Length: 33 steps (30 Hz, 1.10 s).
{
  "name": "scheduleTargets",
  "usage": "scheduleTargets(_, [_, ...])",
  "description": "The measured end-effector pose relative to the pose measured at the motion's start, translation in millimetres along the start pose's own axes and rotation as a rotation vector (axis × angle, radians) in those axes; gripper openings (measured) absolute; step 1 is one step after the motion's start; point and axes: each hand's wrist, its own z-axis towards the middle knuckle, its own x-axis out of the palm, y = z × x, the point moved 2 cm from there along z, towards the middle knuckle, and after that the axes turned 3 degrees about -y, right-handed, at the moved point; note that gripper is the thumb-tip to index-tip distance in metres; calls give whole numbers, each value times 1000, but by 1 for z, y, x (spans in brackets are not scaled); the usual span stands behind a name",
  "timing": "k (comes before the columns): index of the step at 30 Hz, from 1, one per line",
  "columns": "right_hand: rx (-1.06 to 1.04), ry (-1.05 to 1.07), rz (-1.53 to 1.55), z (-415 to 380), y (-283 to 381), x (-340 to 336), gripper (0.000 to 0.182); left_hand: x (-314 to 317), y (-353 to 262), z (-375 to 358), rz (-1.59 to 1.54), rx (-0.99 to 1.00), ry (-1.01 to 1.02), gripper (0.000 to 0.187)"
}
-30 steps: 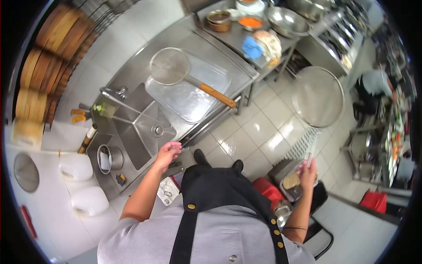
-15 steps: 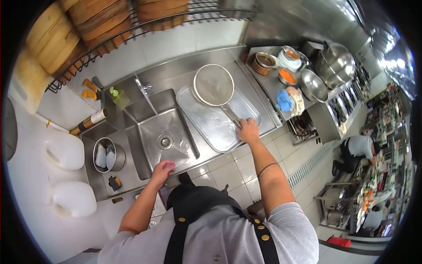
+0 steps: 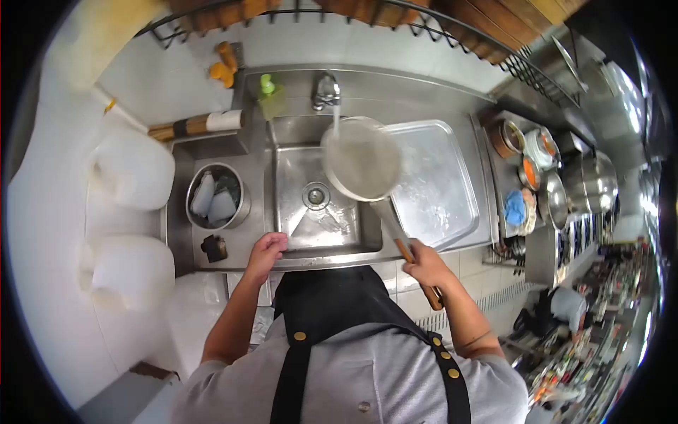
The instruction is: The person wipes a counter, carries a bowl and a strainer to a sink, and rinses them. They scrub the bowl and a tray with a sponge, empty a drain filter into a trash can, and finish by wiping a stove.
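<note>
strainer (image 3: 361, 159) blurred | right fingers (image 3: 415, 268) grasping wooden handle (image 3: 431, 297), hiding its middle | left fingers (image 3: 277, 242) released, loosely curled

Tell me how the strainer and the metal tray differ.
The strainer is round; the metal tray is rectangular with rounded corners. The strainer has a long handle with a wooden grip, while the metal tray shows none. The strainer is held by the right hand, whereas the metal tray lies on the counter. Both have metal-looking parts.
</note>
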Motion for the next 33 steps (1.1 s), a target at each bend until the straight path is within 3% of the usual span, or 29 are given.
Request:
scheduleTargets(3, [-93, 185, 102, 36, 18, 32, 50, 14, -5, 9, 13, 5, 59, 28])
scheduleTargets(5, [-97, 235, -102, 86, 16, 73, 50, 22, -9, 11, 13, -11, 53, 29])
scheduleTargets(11, [33, 190, -183, 185, 18, 165, 48, 16, -7, 3, 66, -23, 15, 27])
scheduleTargets(15, [-57, 219, -215, 177, 25, 152, 44, 4, -2, -6, 21, -83, -63, 28])
scheduleTargets(17, [-283, -32, -147, 163, 26, 118, 45, 5, -5, -10, 6, -108, -95, 28])
scheduleTargets(21, [-278, -666, -336, 174, -23, 48, 63, 10, -4, 2, -29, -110, -123, 29])
scheduleTargets(23, [-223, -621, -439, 190, -62, 41, 70, 16, -21, 6, -65, 34, -166, 24])
scheduleTargets(25, [-459, -541, -493, 198, -71, 41, 72, -2, -38, 16, 349, 333, -304, 19])
scheduleTargets(27, [-562, -446, -441, 200, -71, 37, 71, -7, -100, 3, 714, 487, -587, 18])
scheduleTargets(29, [-615, -369, -416, 193, -66, 32, 70, -31, -136, 6, 968, 772, -864, 26])
scheduleTargets(31, [-723, -237, -481, 187, -62, 25, 71, -61, -156, 16, 1267, 708, -992, 37])
scheduleTargets(32, [-775, -195, -491, 184, -58, 21, 72, -77, -153, 27, 1266, 700, -999, 37])
scheduleTargets(33, [-779, -184, -491, 182, -58, 17, 72, -97, -141, 45, 1337, 526, -991, 42])
